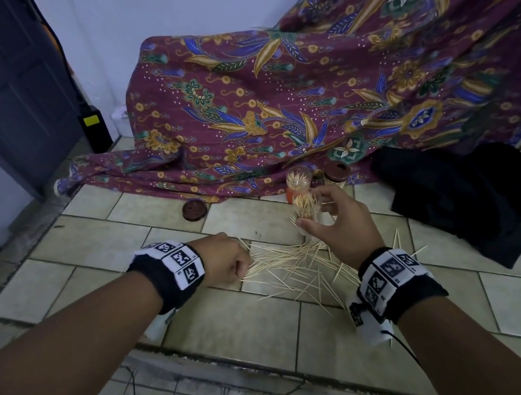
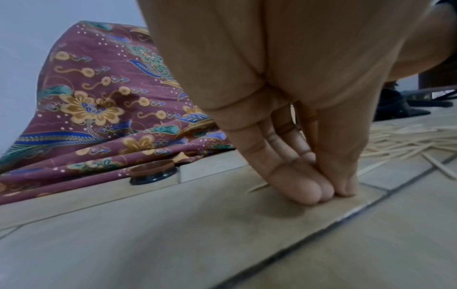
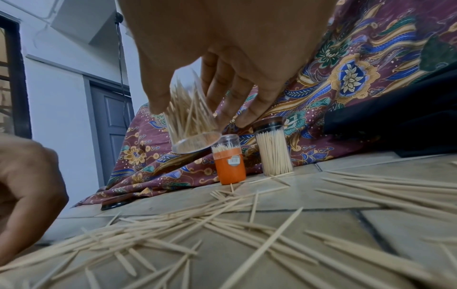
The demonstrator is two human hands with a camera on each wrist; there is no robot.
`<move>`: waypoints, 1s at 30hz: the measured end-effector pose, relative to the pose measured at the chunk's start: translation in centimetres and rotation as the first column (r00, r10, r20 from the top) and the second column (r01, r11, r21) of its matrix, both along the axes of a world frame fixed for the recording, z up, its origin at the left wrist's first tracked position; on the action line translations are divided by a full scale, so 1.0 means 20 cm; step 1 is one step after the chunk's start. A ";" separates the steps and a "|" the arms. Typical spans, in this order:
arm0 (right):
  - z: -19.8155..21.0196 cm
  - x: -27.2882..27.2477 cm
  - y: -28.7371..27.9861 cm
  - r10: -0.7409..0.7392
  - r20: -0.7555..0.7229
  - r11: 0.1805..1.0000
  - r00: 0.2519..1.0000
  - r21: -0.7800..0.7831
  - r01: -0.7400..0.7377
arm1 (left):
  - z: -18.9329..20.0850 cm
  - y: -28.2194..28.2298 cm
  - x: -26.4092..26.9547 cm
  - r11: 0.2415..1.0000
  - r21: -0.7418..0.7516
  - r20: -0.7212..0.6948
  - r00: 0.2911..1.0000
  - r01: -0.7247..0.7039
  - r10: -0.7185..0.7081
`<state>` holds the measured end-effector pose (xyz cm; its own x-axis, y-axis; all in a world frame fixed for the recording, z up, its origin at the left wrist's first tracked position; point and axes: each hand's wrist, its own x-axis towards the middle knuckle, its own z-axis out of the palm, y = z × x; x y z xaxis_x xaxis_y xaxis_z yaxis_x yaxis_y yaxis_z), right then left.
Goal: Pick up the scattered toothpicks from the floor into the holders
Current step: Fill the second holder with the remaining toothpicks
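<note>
The scattered toothpicks point(image 1: 293, 261) lie flat on the tiled floor point(image 1: 413, 320) in a loose fan between my two hands. Most of their long axes run left to right, with a few crossing at steep angles and pointing away from me or back toward my feet.

My right hand point(image 1: 337, 229) holds a clear holder point(image 3: 195, 127) lifted off the floor, thumb on one side and fingers curled round the other, the grip closed on its wall. The holder is tilted, its flat base pointing down and toward the pile and its mouth up inside my palm. The toothpicks inside it point(image 3: 188, 115) stand roughly along its axis, leaning and uneven.

My left hand point(image 1: 226, 259) is down at the left edge of the pile, wrist low and knuckles up. In the left wrist view the fingertips point(image 2: 304, 190) and thumb are bunched together, pointing straight down and pressed on the tile. Whether a toothpick is caught between them I cannot tell.

Beyond the pile two more holders stand upright against the patterned cloth point(image 1: 303, 92): an orange holder point(image 3: 230, 164) with a clear top, and just beside it a clear capped holder point(image 3: 273, 148) packed with vertical toothpicks. A brown lid point(image 1: 194, 210) lies flat on the floor to the left, by the cloth's edge.
</note>
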<state>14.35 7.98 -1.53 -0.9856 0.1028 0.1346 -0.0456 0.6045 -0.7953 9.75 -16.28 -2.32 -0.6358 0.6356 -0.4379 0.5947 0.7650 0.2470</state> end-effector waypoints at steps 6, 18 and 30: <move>0.00 0.01 0.04 -0.007 -0.005 1.000 1.000 -0.003 0.007 | -0.01 0.19 -0.01 0.995 0.097 0.001 1.000 -0.022 0.022; -0.03 0.05 0.12 -0.065 0.002 0.998 0.998 -0.004 0.065 | -0.04 0.08 -0.13 0.980 -0.031 -0.095 0.977 -0.195 0.192; -0.04 0.04 0.17 -0.074 -0.018 0.997 0.997 0.006 0.074 | -0.06 0.30 -0.07 0.985 0.100 -0.088 0.985 -0.139 0.148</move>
